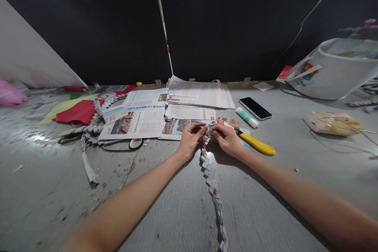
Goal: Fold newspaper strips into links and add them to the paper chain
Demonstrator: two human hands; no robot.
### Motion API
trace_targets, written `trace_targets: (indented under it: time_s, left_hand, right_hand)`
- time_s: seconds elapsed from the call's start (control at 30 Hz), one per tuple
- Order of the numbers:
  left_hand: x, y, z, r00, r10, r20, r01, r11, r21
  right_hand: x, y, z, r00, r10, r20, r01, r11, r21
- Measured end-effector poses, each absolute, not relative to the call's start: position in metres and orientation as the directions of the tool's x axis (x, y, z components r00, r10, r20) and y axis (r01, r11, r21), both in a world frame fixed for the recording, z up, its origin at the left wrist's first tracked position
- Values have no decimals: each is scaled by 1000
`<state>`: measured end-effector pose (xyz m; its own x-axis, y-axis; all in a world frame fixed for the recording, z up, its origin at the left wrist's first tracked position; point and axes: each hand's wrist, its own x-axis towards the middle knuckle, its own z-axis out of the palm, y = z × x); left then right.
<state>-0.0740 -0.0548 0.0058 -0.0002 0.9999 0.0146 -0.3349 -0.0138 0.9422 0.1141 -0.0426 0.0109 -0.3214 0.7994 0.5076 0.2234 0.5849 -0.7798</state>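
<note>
A folded paper chain in zigzag links runs from the bottom of the view up to both hands. Its upper end is pinched between the fingers of my left hand and my right hand, which nearly meet. The fingers cover part of that end. Just right of my right hand lies a yellow-handled utility knife. Beyond the hands are newspaper sheets, some spread flat and others stacked.
A glue stick and a phone lie to the right, before a plastic packet with a cable and a white bag. At left are red paper, another folded chain and a tape roll. A dark panel stands behind.
</note>
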Motion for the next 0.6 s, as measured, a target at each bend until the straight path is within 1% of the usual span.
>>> trace_targets:
  time_s: [0.13,0.33,0.43,0.6]
  left_hand:
    - [-73,-54,7,11,1000,24,-342,-19,939]
    - [-73,-54,6,29,999,42,-334,-30,942]
    - [-74,-54,6,45,998,52,-322,-35,946]
    - [-74,-55,6,62,995,72,-293,-51,955]
  right_hand:
    - [115,-40,12,-308,835,456,216,529,-821]
    - [117,-37,13,-299,845,444,189,508,-840]
    - [117,-36,12,-298,841,453,182,515,-838]
    - [114,-39,15,-279,833,477,233,541,-808]
